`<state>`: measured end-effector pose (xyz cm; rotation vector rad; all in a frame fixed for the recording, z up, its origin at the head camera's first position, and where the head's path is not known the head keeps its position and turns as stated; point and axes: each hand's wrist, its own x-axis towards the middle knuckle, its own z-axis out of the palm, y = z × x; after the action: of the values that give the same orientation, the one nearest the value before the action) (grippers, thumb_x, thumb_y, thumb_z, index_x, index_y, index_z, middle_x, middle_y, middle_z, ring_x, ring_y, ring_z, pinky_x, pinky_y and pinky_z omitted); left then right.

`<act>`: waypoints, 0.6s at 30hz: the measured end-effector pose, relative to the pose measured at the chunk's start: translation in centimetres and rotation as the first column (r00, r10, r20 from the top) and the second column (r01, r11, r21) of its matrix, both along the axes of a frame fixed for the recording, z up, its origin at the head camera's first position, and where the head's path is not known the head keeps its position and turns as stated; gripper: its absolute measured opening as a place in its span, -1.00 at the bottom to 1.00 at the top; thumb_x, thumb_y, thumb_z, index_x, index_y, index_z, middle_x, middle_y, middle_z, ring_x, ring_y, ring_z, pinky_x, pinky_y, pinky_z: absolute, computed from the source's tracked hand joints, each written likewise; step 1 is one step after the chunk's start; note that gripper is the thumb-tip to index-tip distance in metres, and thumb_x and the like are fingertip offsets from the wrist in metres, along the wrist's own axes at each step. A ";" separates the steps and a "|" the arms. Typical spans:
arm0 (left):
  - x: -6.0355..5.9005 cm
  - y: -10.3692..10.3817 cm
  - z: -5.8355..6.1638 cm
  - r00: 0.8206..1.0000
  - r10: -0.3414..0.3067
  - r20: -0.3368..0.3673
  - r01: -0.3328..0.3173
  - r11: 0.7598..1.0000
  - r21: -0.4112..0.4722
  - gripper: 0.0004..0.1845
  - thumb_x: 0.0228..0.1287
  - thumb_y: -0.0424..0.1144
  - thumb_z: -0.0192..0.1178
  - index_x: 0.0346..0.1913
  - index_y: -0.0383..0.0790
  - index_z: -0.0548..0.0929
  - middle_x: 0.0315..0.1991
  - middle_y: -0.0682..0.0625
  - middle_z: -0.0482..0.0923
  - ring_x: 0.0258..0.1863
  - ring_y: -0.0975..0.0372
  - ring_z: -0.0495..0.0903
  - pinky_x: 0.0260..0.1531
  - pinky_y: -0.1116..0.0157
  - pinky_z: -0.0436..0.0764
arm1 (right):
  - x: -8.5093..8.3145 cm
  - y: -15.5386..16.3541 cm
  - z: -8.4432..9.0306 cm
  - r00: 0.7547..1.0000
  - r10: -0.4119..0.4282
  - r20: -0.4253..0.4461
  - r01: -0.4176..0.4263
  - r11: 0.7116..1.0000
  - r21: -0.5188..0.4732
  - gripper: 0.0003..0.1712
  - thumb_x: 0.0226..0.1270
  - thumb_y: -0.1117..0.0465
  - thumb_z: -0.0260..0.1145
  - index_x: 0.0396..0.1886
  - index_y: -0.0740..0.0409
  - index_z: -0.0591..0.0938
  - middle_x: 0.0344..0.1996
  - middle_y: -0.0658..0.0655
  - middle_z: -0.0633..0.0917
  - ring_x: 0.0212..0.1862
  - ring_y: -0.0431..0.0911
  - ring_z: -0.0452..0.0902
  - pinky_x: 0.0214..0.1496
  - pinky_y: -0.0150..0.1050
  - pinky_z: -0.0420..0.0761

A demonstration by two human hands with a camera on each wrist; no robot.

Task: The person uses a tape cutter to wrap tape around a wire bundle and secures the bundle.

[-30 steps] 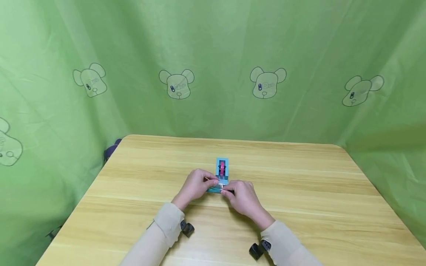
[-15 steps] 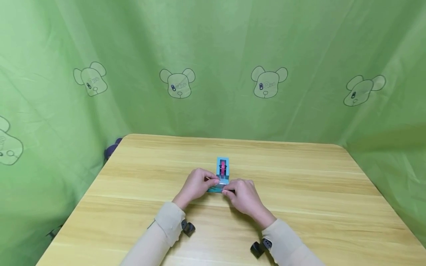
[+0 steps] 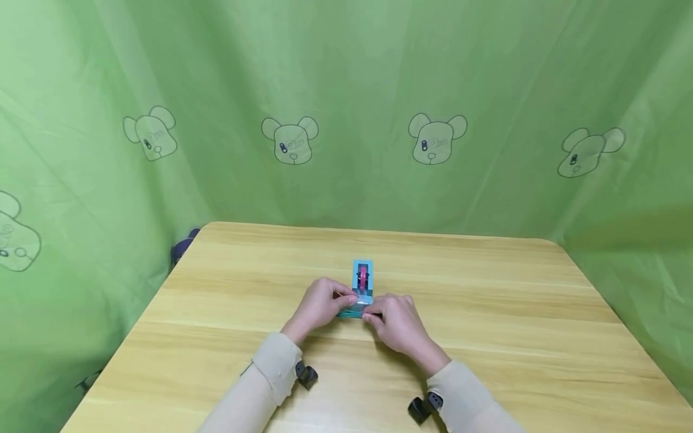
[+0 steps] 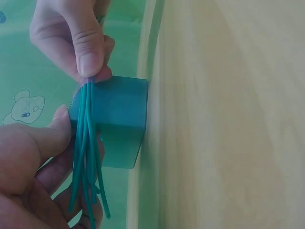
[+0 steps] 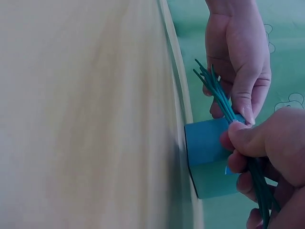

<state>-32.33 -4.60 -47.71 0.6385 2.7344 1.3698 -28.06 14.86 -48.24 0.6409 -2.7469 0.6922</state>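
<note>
**Both hands held the green strands at the dispenser**

On the left, the left hand (image 3: pixel 319 305) pinched one end of the bundle of green strands (image 4: pixel 86 152), thumb on top. In the middle, the bundle lay across the near end of the blue tape dispenser (image 3: pixel 361 281) on the wooden table (image 3: pixel 514 337). The right hand (image 3: pixel 397 322) pinched the other end. Nothing had shifted over the last second, so the work looked paused at the dispenser's edge.

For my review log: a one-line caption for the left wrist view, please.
Both hands pinch a bundle of green strands against a teal block on the wooden table.
</note>
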 end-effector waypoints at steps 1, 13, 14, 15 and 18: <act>-0.1 -0.1 0.0 1.000 -0.001 0.001 0.001 1.000 0.002 -0.91 0.26 -0.20 0.36 -0.29 -0.08 0.84 -0.33 0.16 0.74 -0.34 0.36 0.61 -0.27 0.31 0.59 | -0.1 0.0 -0.1 1.000 0.003 -0.001 -0.003 1.000 -0.001 -0.95 0.16 0.21 0.51 -0.41 -0.07 0.83 -0.27 -0.03 0.78 -0.15 -0.11 0.65 -0.06 -0.01 0.41; -0.1 -0.1 0.0 1.000 -0.013 0.013 0.014 1.000 -0.001 -0.90 0.27 -0.18 0.35 -0.24 -0.05 0.84 -0.29 0.16 0.74 -0.32 0.36 0.62 -0.27 0.31 0.60 | 0.1 0.3 -0.4 0.989 0.028 0.148 -0.005 0.988 -0.158 -0.95 0.24 0.24 0.46 -0.35 0.00 0.81 -0.30 -0.06 0.76 -0.18 -0.14 0.67 0.01 -0.06 0.58; -0.1 -0.1 0.1 1.000 -0.014 0.011 0.014 1.000 -0.006 -0.90 0.28 -0.18 0.35 -0.24 -0.05 0.84 -0.28 0.15 0.74 -0.32 0.36 0.62 -0.28 0.31 0.60 | 0.2 0.3 -0.4 0.986 0.037 0.161 -0.008 0.985 -0.174 -0.95 0.25 0.25 0.45 -0.35 0.02 0.81 -0.32 -0.08 0.75 -0.21 -0.17 0.66 -0.04 -0.10 0.61; 0.0 -0.1 0.2 1.000 -0.014 0.010 0.014 1.000 -0.012 -0.89 0.28 -0.17 0.34 -0.23 -0.05 0.84 -0.27 0.15 0.74 -0.33 0.37 0.62 -0.29 0.31 0.60 | 0.2 0.3 -0.3 0.984 0.045 0.172 -0.013 0.983 -0.185 -0.94 0.26 0.26 0.44 -0.34 0.04 0.81 -0.33 -0.09 0.75 -0.23 -0.19 0.65 -0.08 -0.14 0.63; 0.2 -0.2 0.4 1.000 -0.006 0.004 0.006 0.999 -0.037 -0.88 0.30 -0.16 0.33 -0.22 -0.05 0.83 -0.26 0.14 0.74 -0.35 0.38 0.61 -0.32 0.33 0.59 | 0.3 0.3 -0.1 0.980 0.060 0.190 -0.023 0.981 -0.193 -0.93 0.29 0.27 0.41 -0.31 0.07 0.81 -0.34 -0.09 0.75 -0.24 -0.21 0.64 -0.12 -0.18 0.63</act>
<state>-32.17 -4.82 -47.29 0.6403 2.7460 1.3139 -27.74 15.14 -48.32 0.6197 -2.8004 1.0648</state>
